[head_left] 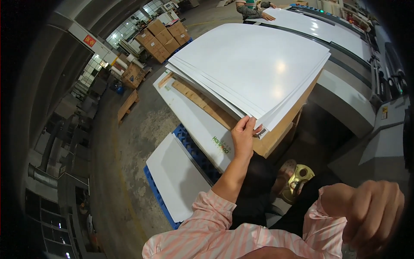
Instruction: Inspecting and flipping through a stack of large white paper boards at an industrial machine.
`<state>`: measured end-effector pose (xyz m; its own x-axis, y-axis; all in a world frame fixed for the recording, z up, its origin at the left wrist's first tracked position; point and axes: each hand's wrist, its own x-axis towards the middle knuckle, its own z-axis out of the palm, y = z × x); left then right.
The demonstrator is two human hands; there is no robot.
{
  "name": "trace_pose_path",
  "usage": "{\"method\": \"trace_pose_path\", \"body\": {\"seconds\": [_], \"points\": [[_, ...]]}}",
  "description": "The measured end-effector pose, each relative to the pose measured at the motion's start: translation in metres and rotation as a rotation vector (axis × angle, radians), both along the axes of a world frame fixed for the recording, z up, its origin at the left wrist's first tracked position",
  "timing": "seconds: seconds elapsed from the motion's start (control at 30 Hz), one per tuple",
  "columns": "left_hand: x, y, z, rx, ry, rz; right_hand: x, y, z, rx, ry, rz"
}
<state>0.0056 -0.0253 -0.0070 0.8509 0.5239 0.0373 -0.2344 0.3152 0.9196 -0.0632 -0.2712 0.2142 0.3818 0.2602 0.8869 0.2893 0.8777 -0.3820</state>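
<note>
A stack of large, glossy white sheets (pixel 250 60) lies in front of me, its near corner slightly fanned. My left hand (pixel 243 134) pinches that near corner between thumb and fingers. Beneath the sheets is a brown board layer (pixel 276 140), with a white panel (pixel 198 118) bearing a small green logo along its left side. Close to the camera at the lower right, my right hand (pixel 375 211) is curled into a fist, apart from the stack. Its palm side is hidden, so anything inside cannot be made out.
A large machine (pixel 345 82) stands on the right. At its far end, another person's hand (pixel 268 16) rests by a white sheet (pixel 297 20). A lower white stack (pixel 177 172) sits on a blue pallet (pixel 157 196). Cardboard boxes (pixel 161 39) stand behind. A gold, round-holed object (pixel 297 183) is near my legs.
</note>
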Motion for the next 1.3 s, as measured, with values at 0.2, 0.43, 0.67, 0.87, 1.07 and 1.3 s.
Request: {"method": "trace_pose_path", "body": {"seconds": [0.2, 0.43, 0.67, 0.87, 1.07, 1.3], "points": [[0.000, 0.000, -0.001, -0.001, -0.035, -0.009, -0.008, 0.021, 0.000, 0.041, 0.167, -0.062], [0.002, -0.001, -0.002, -0.007, -0.048, -0.035, -0.007, 0.023, 0.002, 0.043, 0.198, -0.102], [0.001, 0.000, -0.001, 0.009, -0.030, -0.058, 0.013, 0.012, -0.012, 0.051, -0.158, 0.267], [-0.003, 0.002, 0.007, 0.003, -0.040, -0.035, -0.001, 0.008, -0.019, -0.040, -0.022, 0.104], [0.003, -0.005, 0.002, 0.007, -0.035, -0.030, 0.057, 0.030, -0.034, -0.101, -0.130, 0.027], [0.000, 0.000, 0.004, 0.008, -0.034, -0.049, 0.123, 0.106, -0.119, -0.938, -0.247, -0.944]]}}
